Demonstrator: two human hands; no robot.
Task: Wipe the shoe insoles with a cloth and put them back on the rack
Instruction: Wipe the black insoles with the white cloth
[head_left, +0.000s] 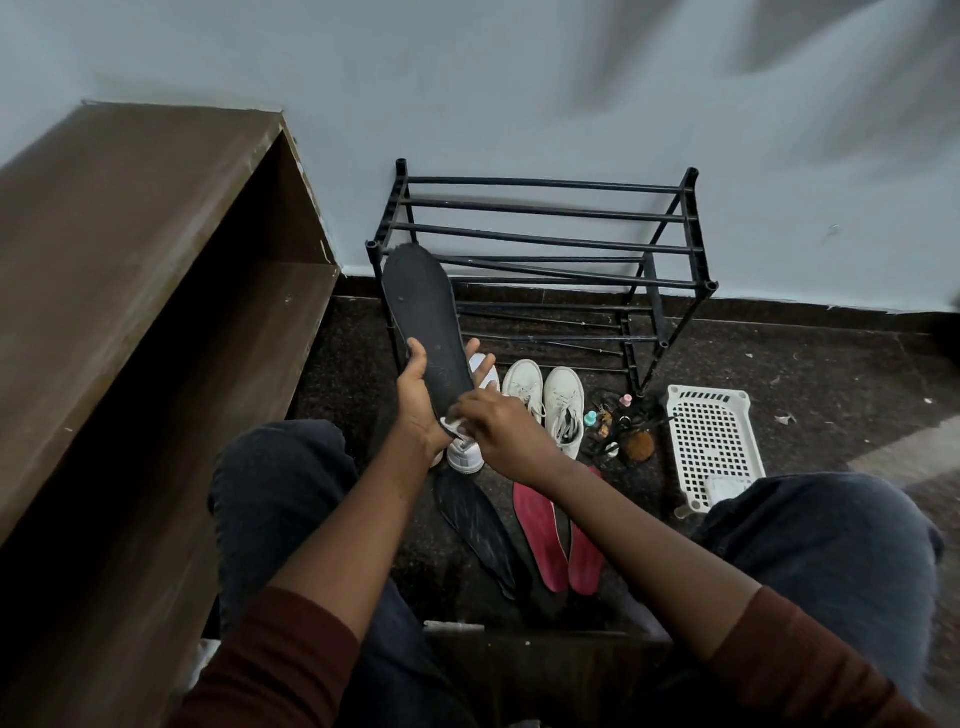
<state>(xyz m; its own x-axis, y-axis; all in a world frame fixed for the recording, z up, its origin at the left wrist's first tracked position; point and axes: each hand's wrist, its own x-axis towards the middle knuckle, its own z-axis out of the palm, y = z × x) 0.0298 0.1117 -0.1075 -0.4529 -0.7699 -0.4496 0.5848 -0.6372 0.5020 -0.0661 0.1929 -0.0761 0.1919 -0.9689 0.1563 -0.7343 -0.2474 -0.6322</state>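
Note:
My left hand (423, 400) grips a long black insole (423, 312) from below, toe end pointing up toward the rack. My right hand (501, 431) holds a small white cloth (457, 427) against the insole's heel end. On the floor between my knees lie another black insole (475, 525) and two red insoles (540, 535). The black metal shoe rack (545, 249) stands against the wall, its bars bare.
A pair of white sneakers (550, 400) sits on the floor before the rack, another white shoe (467, 454) under my hands. Small bottles and a brush (631, 436) lie beside a white plastic basket (714, 447). A brown wooden shelf unit (135, 291) is on the left.

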